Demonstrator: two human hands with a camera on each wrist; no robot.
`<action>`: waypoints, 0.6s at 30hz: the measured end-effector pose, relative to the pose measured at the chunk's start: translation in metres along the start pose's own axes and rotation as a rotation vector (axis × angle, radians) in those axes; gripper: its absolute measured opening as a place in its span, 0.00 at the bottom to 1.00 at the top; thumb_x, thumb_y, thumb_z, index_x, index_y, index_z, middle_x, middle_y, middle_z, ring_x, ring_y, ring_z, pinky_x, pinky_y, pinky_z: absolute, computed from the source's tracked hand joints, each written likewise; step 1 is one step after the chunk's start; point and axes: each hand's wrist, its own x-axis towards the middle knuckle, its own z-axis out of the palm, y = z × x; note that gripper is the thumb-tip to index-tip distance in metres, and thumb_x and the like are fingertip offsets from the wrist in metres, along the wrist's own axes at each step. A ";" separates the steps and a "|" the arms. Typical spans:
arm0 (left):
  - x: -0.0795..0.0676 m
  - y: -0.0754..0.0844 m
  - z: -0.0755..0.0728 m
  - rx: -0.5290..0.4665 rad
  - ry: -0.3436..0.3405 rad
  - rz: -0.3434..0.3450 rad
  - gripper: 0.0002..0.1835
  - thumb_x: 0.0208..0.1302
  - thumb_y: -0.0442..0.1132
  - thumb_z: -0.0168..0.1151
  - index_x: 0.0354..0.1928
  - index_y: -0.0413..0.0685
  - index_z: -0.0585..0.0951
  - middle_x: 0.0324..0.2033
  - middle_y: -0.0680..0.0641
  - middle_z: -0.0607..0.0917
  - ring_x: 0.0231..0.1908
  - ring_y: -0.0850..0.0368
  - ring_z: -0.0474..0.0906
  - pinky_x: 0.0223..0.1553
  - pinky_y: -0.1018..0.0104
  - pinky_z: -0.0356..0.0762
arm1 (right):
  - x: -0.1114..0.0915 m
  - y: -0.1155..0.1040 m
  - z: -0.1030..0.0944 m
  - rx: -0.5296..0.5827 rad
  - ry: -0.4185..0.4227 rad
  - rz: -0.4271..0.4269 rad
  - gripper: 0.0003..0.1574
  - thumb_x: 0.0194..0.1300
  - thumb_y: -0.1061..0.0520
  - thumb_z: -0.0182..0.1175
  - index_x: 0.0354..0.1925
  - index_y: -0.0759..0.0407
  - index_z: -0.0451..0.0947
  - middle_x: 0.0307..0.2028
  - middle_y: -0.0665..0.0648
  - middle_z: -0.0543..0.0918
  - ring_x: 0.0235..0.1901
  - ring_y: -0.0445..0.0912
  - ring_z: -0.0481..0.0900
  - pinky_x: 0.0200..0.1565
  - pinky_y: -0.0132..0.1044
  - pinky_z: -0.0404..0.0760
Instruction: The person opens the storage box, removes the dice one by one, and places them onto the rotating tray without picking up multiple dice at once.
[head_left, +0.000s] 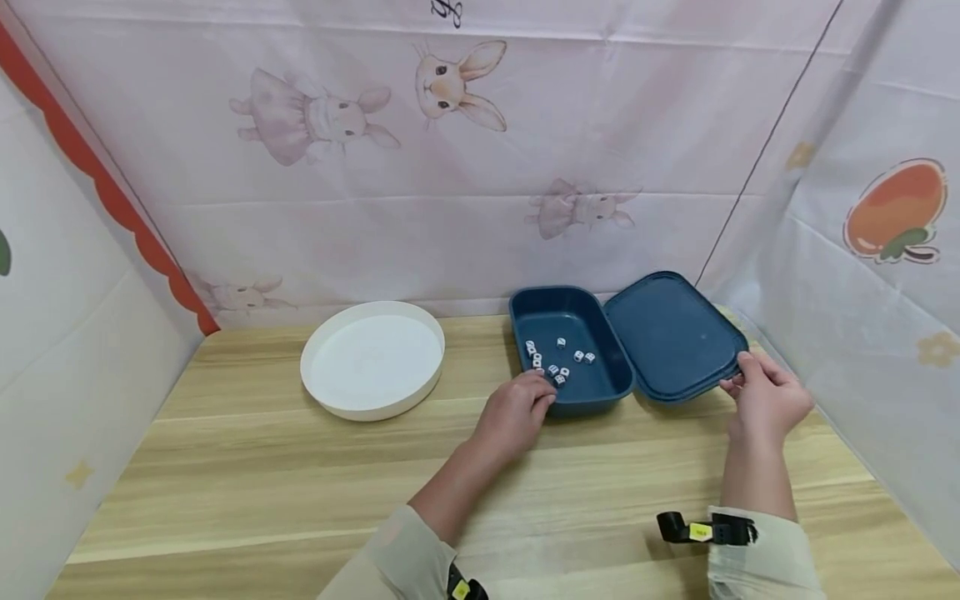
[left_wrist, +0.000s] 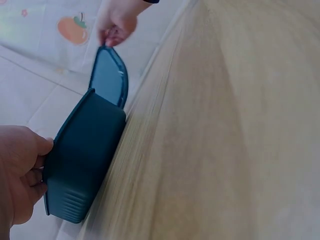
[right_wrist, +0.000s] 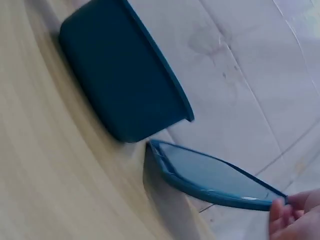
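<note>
Step in hand looks like lid handling: right hand (head_left: 768, 396), right side of frame, pinches corner of blue lid (head_left: 675, 337), which tilts just beside blue box (head_left: 592, 407). Left hand (head_left: 513, 412), fingers bent, pinches near left edge of box, right of frame centre; dice (head_left: 579, 356) inside (white tray (head_left: 372, 358) apart, left of centre). Next move probably calls for steady box, firm lid grip.

Small staged booth, likely a recording setup; wider room can't be told. Wood-grain tabletop (head_left: 637, 479) boxed in at back and both sides by creased fabric sheets (head_left: 450, 250), nursery-style prints: rabbits (head_left: 444, 86), orange fruit (head_left: 896, 208), red scalloped border (head_left: 120, 207). Black wrist straps (head_left: 733, 530) with yellow tags (head_left: 701, 532) fit that.
</note>
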 end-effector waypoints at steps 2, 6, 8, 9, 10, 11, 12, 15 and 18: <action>0.000 0.000 0.001 -0.007 0.000 -0.005 0.08 0.69 0.38 0.61 0.43 0.46 0.88 0.44 0.51 0.88 0.61 0.58 0.76 0.65 0.64 0.74 | 0.005 0.000 -0.007 0.046 0.013 0.143 0.09 0.57 0.69 0.69 0.38 0.62 0.84 0.23 0.54 0.80 0.15 0.43 0.75 0.13 0.32 0.79; 0.000 0.000 0.001 0.002 0.001 -0.003 0.08 0.69 0.38 0.61 0.43 0.46 0.88 0.44 0.52 0.88 0.62 0.59 0.76 0.65 0.64 0.74 | 0.012 0.001 -0.018 0.112 0.050 0.372 0.13 0.59 0.70 0.66 0.42 0.57 0.81 0.22 0.55 0.80 0.20 0.45 0.73 0.18 0.35 0.80; 0.000 -0.001 0.001 0.007 0.003 0.001 0.08 0.69 0.38 0.61 0.42 0.47 0.88 0.44 0.52 0.88 0.62 0.59 0.76 0.65 0.65 0.74 | 0.015 0.003 -0.022 0.127 0.055 0.420 0.14 0.60 0.70 0.65 0.44 0.57 0.80 0.21 0.56 0.79 0.21 0.45 0.74 0.22 0.36 0.82; 0.000 -0.001 0.001 0.011 0.005 0.004 0.08 0.69 0.38 0.61 0.42 0.47 0.88 0.44 0.52 0.88 0.62 0.59 0.76 0.65 0.65 0.74 | 0.016 0.004 -0.023 0.134 0.058 0.434 0.14 0.60 0.69 0.65 0.44 0.58 0.80 0.21 0.56 0.79 0.22 0.46 0.74 0.24 0.36 0.83; 0.000 -0.001 0.001 0.010 0.005 0.006 0.08 0.69 0.38 0.61 0.42 0.46 0.88 0.44 0.52 0.88 0.62 0.59 0.76 0.65 0.65 0.74 | 0.017 0.004 -0.024 0.139 0.058 0.448 0.14 0.60 0.69 0.64 0.44 0.58 0.80 0.21 0.56 0.78 0.22 0.46 0.75 0.25 0.36 0.84; 0.000 -0.001 0.002 0.011 0.006 0.007 0.08 0.69 0.37 0.61 0.42 0.46 0.88 0.44 0.52 0.88 0.62 0.59 0.76 0.65 0.65 0.74 | 0.019 0.005 -0.025 0.143 0.058 0.460 0.14 0.61 0.69 0.64 0.44 0.57 0.79 0.22 0.56 0.78 0.23 0.46 0.75 0.27 0.36 0.84; 0.000 -0.001 0.002 0.010 0.006 0.008 0.08 0.69 0.37 0.61 0.42 0.46 0.88 0.44 0.52 0.88 0.61 0.59 0.76 0.65 0.65 0.74 | 0.020 0.006 -0.027 0.144 0.055 0.470 0.13 0.61 0.68 0.64 0.44 0.57 0.78 0.23 0.55 0.78 0.24 0.45 0.76 0.29 0.36 0.85; -0.001 -0.001 0.002 0.008 0.005 0.004 0.08 0.69 0.38 0.61 0.42 0.46 0.88 0.44 0.52 0.88 0.61 0.59 0.76 0.65 0.65 0.74 | 0.022 0.006 -0.030 0.162 0.061 0.498 0.09 0.65 0.64 0.63 0.43 0.56 0.76 0.28 0.54 0.77 0.28 0.45 0.76 0.33 0.37 0.86; -0.001 0.000 0.002 0.003 -0.001 -0.004 0.09 0.69 0.38 0.61 0.43 0.46 0.88 0.44 0.52 0.88 0.62 0.59 0.76 0.65 0.64 0.74 | 0.023 0.006 -0.033 0.170 0.075 0.507 0.06 0.68 0.57 0.60 0.43 0.56 0.76 0.33 0.53 0.76 0.32 0.46 0.76 0.37 0.38 0.86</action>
